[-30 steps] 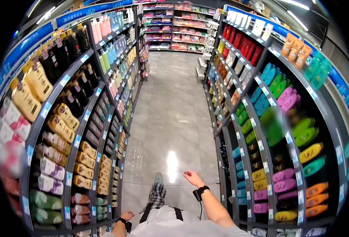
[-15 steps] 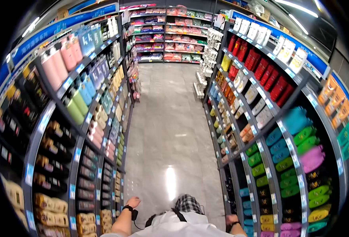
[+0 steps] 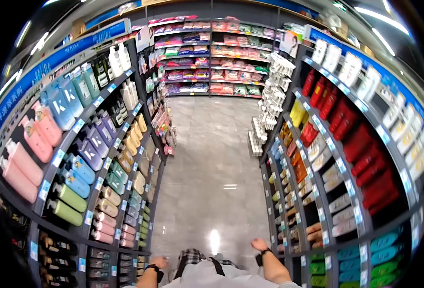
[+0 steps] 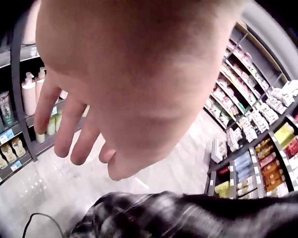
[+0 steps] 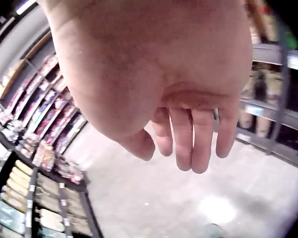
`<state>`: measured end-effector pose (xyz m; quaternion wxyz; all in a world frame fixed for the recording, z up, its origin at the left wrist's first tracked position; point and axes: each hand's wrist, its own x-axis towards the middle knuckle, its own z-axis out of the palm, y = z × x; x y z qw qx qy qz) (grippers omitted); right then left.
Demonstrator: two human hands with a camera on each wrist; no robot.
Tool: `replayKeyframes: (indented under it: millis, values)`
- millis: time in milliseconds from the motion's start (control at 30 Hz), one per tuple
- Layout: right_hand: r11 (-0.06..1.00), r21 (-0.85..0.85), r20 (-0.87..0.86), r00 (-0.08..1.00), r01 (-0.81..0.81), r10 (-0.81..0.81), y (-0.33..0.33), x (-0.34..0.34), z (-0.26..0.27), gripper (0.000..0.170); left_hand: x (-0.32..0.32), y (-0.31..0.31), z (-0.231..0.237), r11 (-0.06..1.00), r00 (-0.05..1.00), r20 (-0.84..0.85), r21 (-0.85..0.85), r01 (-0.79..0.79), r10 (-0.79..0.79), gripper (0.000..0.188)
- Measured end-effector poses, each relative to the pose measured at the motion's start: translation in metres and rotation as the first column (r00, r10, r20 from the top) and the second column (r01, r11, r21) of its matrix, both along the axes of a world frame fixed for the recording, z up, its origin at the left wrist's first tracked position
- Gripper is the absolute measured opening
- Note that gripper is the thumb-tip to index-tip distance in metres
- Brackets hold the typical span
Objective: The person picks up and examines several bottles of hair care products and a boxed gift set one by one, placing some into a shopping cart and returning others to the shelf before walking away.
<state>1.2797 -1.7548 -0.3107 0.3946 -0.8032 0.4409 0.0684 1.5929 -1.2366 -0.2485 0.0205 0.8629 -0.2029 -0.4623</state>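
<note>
My left hand (image 3: 159,262) hangs low beside the left leg in the head view. In the left wrist view that hand (image 4: 134,89) has its fingers (image 4: 64,131) loosely bent, holding nothing, above plaid trousers (image 4: 134,213). On the other side my right hand (image 3: 259,245) swings a little forward over the floor. The right wrist view shows the palm of this hand (image 5: 164,89) with relaxed fingers (image 5: 202,139) hanging down and nothing between them. Both hands are apart from the shelves. Each wrist wears a black strap (image 3: 259,259).
Grey tiled floor (image 3: 207,168) runs between a left shelf of pump bottles (image 3: 72,101) and a right shelf of red bottles (image 3: 370,168). Shelves of packaged goods (image 3: 188,62) cross the far end. White hanging items (image 3: 275,91) jut out at the far right corner.
The far shelves look larger as I walk up the aisle. My right hand swung back and then forward again; the left went forward, then back.
</note>
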Motion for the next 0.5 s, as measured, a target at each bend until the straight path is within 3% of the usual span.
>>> replayKeyframes:
  millis: [33, 67, 100, 167, 200, 267, 300, 367, 433, 467, 500]
  values:
    - [0.996, -0.066, 0.102, 0.992, -0.065, 0.072, -0.027, 0.056, 0.000, 0.040, 0.009, -0.009, -0.002, 0.999, 0.999, -0.003, -0.011, -0.045, 0.045, 0.058]
    - [0.993, -0.066, 0.167, 0.980, -0.101, 0.111, -0.037, 0.111, 0.053, 0.042, 0.021, -0.019, -0.006, 0.996, 0.996, -0.005, -0.019, -0.087, 0.086, 0.057]
    - [0.989, 0.040, 0.160, 0.978, -0.139, 0.131, -0.067, 0.162, 0.044, 0.038, 0.029, -0.036, -0.006, 0.995, 0.996, -0.016, -0.022, -0.093, 0.093, 0.057]
    - [0.988, 0.106, 0.361, 0.930, -0.113, 0.068, -0.088, 0.241, 0.093, 0.035, 0.056, -0.064, -0.009, 0.992, 0.992, -0.051, 0.062, -0.112, 0.116, 0.052]
    - [0.988, 0.103, 0.363, 0.929, -0.116, 0.072, -0.095, 0.258, 0.100, 0.035, 0.071, -0.071, -0.025, 0.991, 0.992, -0.050, 0.059, -0.116, 0.119, 0.052]
    - [0.983, 0.069, 0.381, 0.916, -0.167, 0.129, -0.123, 0.314, 0.114, 0.034, 0.126, -0.093, -0.085, 0.958, 0.899, -0.343, 0.013, -0.285, 0.272, 0.047]
    - [0.980, 0.111, 0.362, 0.925, -0.163, 0.113, -0.133, 0.325, 0.114, 0.035, 0.156, -0.111, -0.093, 0.962, 0.903, -0.340, 0.015, -0.272, 0.261, 0.047]
    - [0.971, 0.044, 0.259, 0.941, -0.236, 0.217, -0.169, 0.321, 0.070, 0.036, 0.197, -0.145, -0.093, 0.995, 0.991, -0.104, 0.035, 0.093, -0.088, 0.047]
    - [0.987, 0.027, -0.013, 0.987, -0.159, 0.160, -0.198, 0.290, 0.047, 0.040, 0.250, -0.195, -0.078, 0.988, 0.987, -0.115, 0.095, 0.120, -0.109, 0.047]
    - [0.987, 0.099, -0.180, 0.973, -0.130, 0.146, -0.218, 0.271, 0.022, 0.040, 0.272, -0.218, -0.073, 0.980, 0.986, -0.127, 0.157, 0.126, -0.107, 0.047]
    - [0.991, 0.128, -0.165, 0.985, -0.031, 0.052, -0.230, 0.244, 0.004, 0.036, 0.301, -0.243, -0.070, 0.981, 0.980, -0.156, 0.126, 0.145, -0.125, 0.048]
